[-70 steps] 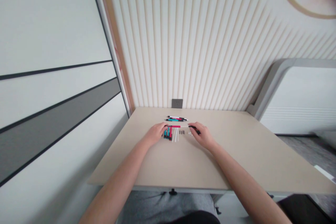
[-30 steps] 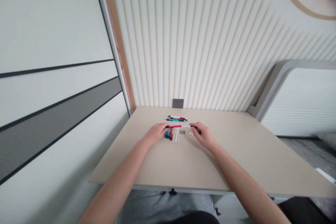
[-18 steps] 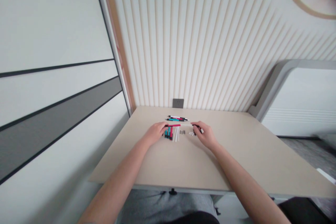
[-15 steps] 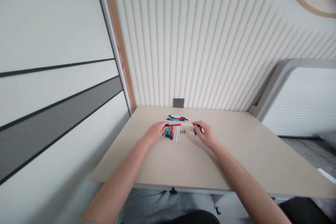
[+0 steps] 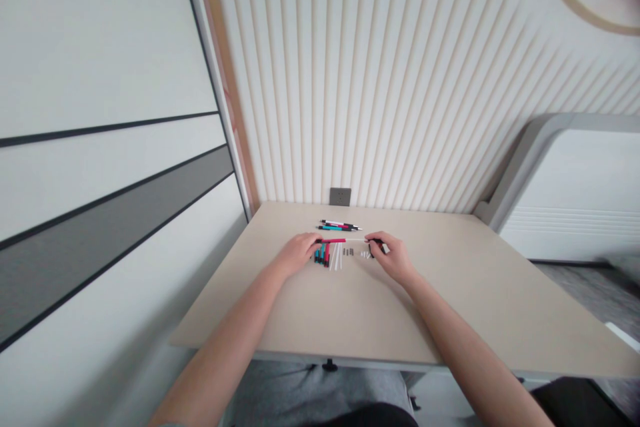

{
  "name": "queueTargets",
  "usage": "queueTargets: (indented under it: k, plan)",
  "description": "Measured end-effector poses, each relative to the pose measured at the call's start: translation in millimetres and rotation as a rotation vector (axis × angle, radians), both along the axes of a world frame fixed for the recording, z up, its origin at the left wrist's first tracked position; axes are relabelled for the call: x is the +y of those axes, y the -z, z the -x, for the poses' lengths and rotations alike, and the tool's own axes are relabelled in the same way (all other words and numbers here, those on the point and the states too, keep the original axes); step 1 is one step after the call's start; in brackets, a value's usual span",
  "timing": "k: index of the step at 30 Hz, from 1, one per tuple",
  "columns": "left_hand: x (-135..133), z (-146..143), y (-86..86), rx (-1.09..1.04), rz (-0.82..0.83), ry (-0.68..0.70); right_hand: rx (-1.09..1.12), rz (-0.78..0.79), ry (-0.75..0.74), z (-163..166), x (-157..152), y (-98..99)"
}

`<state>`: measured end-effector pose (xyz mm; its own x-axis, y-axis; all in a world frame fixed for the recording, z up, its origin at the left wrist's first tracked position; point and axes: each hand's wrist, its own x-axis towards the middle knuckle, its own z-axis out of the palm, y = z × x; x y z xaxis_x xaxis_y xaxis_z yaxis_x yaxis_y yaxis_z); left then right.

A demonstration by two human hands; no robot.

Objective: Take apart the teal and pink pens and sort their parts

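My left hand (image 5: 301, 252) is closed on the black end of a red pen barrel (image 5: 334, 241), held level just above the table. A thin white pen refill (image 5: 355, 239) sticks out of the barrel's right end. Its far end meets the fingertips of my right hand (image 5: 393, 255), which is pinched shut there; a small dark part shows at those fingers, too small to name. Below the barrel lie blue and red pen barrels (image 5: 322, 255) with black ends, several white refills (image 5: 337, 257), small grey pieces (image 5: 349, 251) and small white pieces (image 5: 365, 255), partly beside my right hand.
Several pens (image 5: 340, 225) in white, red and blue lie in a group behind my hands. The beige table (image 5: 320, 313) reaches a ribbed wall with a dark socket (image 5: 340, 197). A white cabinet panel (image 5: 125, 267) stands along the left.
Both hands stay almost in place. The red barrel and the refill have shifted very slightly towards me; the refill still spans the gap between the hands.
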<state>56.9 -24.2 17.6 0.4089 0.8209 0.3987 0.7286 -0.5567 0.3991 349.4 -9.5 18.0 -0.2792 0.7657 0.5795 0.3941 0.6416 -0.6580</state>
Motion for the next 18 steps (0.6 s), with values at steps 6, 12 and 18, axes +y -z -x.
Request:
queueTargets:
  k: [6,12,18]
  plan:
    - [-1.3,-3.4,-1.9,0.073,-0.043,0.029,-0.029,0.005,-0.01,2.7,-1.0,1.2]
    - [-2.7,-7.7,-2.0,0.101,-0.056,0.045,-0.076,-0.01,-0.045,10.1,-6.4,-2.2]
    - [-1.3,-7.5,-0.5,0.035,-0.045,-0.002,-0.071,0.001,-0.103,12.1,-9.5,-4.9]
